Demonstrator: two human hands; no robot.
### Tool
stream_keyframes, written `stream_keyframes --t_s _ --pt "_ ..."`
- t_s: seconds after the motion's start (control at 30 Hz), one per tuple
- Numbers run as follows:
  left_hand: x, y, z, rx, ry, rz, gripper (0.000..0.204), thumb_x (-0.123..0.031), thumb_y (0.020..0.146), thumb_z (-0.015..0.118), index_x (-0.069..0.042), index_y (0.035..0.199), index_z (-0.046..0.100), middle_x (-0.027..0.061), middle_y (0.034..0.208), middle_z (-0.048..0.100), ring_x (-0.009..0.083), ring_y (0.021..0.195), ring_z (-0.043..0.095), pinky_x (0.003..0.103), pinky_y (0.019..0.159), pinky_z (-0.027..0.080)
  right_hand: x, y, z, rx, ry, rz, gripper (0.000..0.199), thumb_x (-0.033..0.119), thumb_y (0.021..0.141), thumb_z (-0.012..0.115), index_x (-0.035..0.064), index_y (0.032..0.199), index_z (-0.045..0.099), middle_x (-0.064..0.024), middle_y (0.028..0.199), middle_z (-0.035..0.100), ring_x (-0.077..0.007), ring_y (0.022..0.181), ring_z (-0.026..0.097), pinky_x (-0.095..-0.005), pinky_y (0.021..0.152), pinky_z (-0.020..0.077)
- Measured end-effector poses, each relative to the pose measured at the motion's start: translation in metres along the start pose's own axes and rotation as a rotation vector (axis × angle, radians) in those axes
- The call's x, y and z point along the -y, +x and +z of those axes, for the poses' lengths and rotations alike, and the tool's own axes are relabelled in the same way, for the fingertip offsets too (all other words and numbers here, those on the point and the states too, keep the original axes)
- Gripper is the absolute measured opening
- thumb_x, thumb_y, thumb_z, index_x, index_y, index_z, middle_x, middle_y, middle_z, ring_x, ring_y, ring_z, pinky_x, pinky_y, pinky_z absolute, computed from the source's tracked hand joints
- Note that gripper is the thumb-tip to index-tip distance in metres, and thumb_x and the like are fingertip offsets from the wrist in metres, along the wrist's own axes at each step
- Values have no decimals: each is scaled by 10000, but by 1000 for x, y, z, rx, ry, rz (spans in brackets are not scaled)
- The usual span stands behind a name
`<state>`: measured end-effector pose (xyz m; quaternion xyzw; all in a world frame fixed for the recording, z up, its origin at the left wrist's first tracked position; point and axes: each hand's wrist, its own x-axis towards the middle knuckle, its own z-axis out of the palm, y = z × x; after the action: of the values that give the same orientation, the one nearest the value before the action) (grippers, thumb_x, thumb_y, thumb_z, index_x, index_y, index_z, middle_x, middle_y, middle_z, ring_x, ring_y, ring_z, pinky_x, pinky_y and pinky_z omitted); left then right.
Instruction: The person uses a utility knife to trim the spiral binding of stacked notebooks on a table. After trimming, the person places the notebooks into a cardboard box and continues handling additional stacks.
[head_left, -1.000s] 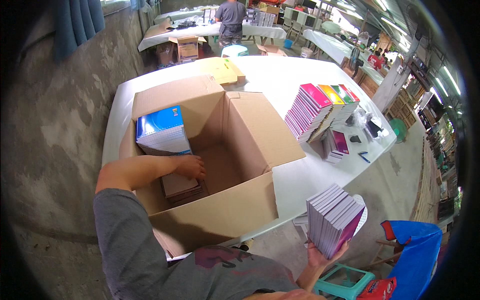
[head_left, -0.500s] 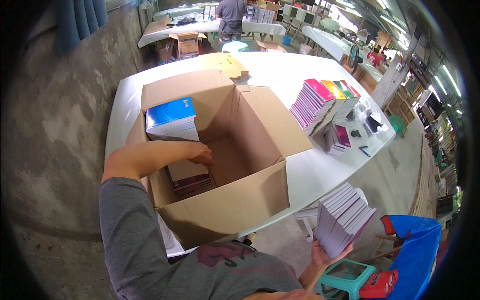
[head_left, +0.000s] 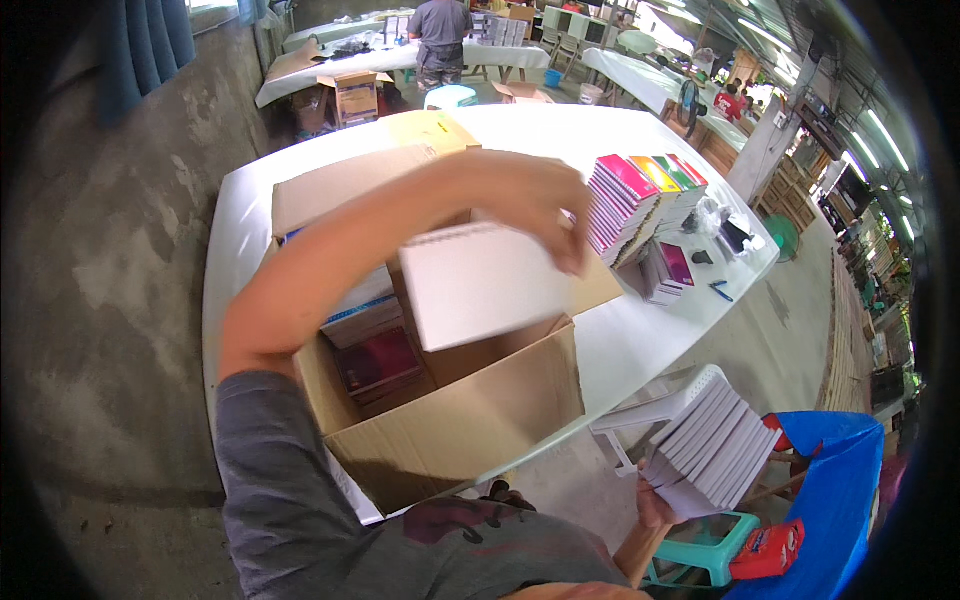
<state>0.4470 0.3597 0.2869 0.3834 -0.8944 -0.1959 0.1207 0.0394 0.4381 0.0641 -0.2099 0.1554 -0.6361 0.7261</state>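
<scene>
My left hand [head_left: 548, 205] is raised over the cardboard box [head_left: 470, 430], its fingers closed at the right edge of a notebook [head_left: 490, 285] with a plain pale side up; both are blurred by motion. At the lower right, my right hand [head_left: 657, 508] grips a thick stack of notebooks [head_left: 712, 450] from below, beside the table and tilted, page edges showing. Inside the box, along its left side, lie a dark maroon notebook [head_left: 380, 362] and a pile with a blue-edged notebook [head_left: 358, 308]. My left forearm hides part of that pile.
On the white table [head_left: 640, 340] stand rows of colourful notebooks [head_left: 630, 195], a smaller stack [head_left: 665, 272], a blue pen [head_left: 721, 291] and plastic wrap [head_left: 712, 218]. A white chair [head_left: 705, 385] and a teal stool [head_left: 712, 555] are near my right hand. Farther off, a person [head_left: 440, 40] stands.
My left hand has risen out of the box and moved right, bringing up a pale-sided notebook. The stack in my right hand has shifted slightly right and tilted more.
</scene>
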Motion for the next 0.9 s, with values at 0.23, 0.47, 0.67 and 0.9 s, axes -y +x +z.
stream_keyframes --t_s 0.23,0.47,0.67,0.9 --pt "3 165 151 814 -467 99 462 -185 757 669 -40 1181 557 137 972 631 192 862 577 350 755 456 16 44 -10 203 -38 203 584 464 770 488 58 1188 522 -124 1171 564 -316 1020 563 -457 832 485" --pt "38 256 249 829 -838 -465 640 1 717 640 -63 1287 354 187 1123 512 227 987 504 340 795 443 28 109 -32 70 -108 451 562 173 585 580 -50 1098 530 -162 962 625 -283 849 627 -374 766 527" --pt "72 331 271 633 -1056 -801 750 -69 760 668 -60 1354 210 212 1171 463 277 1043 490 365 821 465 72 194 -122 -1 -129 747 529 162 603 588 -29 1094 537 -144 923 628 -272 773 641 -371 703 547" --pt "112 398 231 689 -1213 -800 871 -759 806 243 -84 1350 322 134 1167 467 260 1017 512 454 833 463 119 271 -141 -46 34 686 587 197 638 611 2 1178 489 -133 1045 601 -260 923 611 -402 814 511"
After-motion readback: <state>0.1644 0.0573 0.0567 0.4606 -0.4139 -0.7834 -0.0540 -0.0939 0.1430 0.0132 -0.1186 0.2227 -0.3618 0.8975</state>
